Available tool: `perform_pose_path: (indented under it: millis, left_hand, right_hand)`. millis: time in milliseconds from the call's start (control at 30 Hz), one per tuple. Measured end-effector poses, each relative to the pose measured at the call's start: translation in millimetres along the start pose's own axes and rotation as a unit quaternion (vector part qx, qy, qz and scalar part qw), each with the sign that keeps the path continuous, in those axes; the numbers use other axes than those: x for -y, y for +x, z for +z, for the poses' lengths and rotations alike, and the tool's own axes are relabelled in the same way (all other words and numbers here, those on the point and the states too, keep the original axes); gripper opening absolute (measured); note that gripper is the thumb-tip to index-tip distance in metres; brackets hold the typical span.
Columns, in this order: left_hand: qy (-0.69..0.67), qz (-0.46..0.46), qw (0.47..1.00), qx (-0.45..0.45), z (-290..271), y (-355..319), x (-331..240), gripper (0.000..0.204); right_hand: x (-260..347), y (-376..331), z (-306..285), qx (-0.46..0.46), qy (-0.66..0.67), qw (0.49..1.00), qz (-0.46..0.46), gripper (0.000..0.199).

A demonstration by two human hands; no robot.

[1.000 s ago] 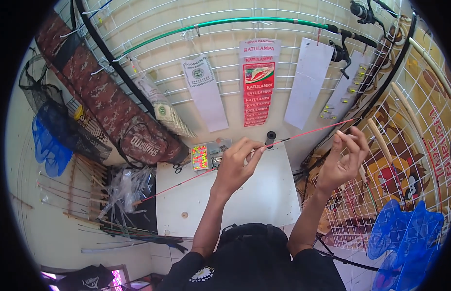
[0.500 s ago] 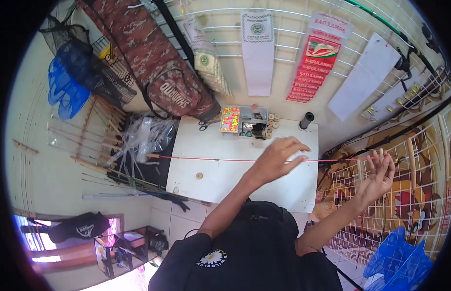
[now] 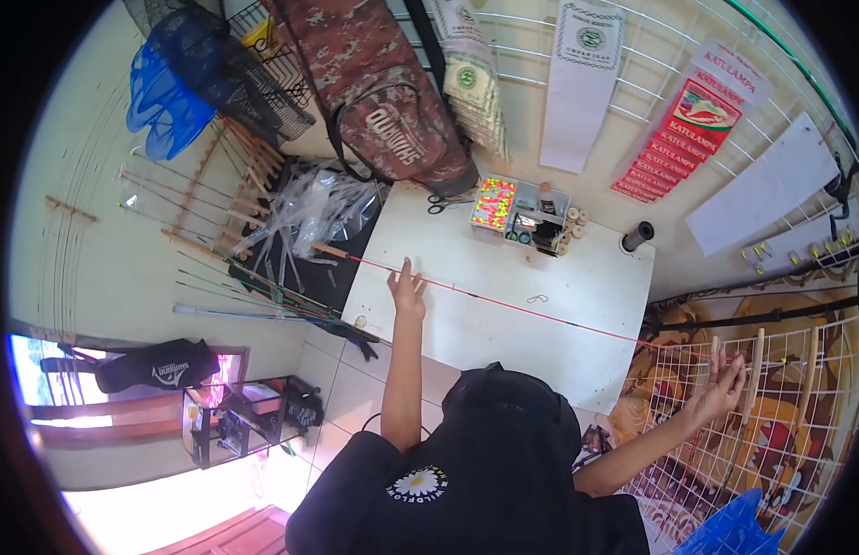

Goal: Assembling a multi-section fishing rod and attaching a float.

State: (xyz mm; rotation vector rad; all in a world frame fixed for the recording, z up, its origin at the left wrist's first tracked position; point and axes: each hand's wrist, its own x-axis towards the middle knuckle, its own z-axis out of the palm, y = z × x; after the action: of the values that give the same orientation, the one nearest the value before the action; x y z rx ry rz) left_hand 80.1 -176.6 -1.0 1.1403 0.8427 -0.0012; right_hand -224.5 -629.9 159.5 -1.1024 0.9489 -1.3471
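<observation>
A thin red fishing rod (image 3: 550,312) slants over the white table, its wooden handle (image 3: 331,250) at the left and its tip end at the right. My left hand (image 3: 408,294) is beside the rod near the handle, fingers stretched and apart; whether they touch it is hard to tell. Out past the table's right edge, my right hand (image 3: 719,393) has its fingers closed around the thin end of the rod. A small looped piece of line (image 3: 538,298) lies on the tabletop behind the rod.
At the table's (image 3: 577,370) back stand a compartment box (image 3: 520,215) with bright pieces, scissors (image 3: 438,205), wooden spools (image 3: 575,225) and a dark cylinder (image 3: 638,236). Plastic bags (image 3: 323,203) lie left. A white wire grid (image 3: 674,407) is beside my right hand; a camouflage rod bag (image 3: 392,129) leans behind.
My left hand has moved left along the rod, from the table's right half to near the handle. My right hand remains at the thin end. The view has turned, tilting the rod.
</observation>
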Motion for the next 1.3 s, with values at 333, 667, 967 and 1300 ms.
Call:
perform_pose_path:
  millis: [333, 667, 967, 1300]
  left_hand:
    - [-0.11, 0.011, 0.991, 0.079, -1, -7, 10, 0.048]
    - [-0.145, 0.03, 0.983, 0.104, -9, -21, -12, 0.051]
    - [-0.064, 0.123, 0.986, 0.088, -12, 35, -55, 0.056]
    - [0.019, 0.038, 0.992, 0.122, -44, 97, -51, 0.068]
  right_hand:
    - [-62, 41, -47, -0.014, -0.015, 0.999, 0.031, 0.031]
    - [-101, 55, -47, -0.037, 0.001, 0.996, 0.083, 0.027]
    - [-174, -5, -16, -0.014, 0.017, 0.982, 0.188, 0.027]
    - [-224, -77, 16, 0.012, 0.041, 0.948, 0.316, 0.025]
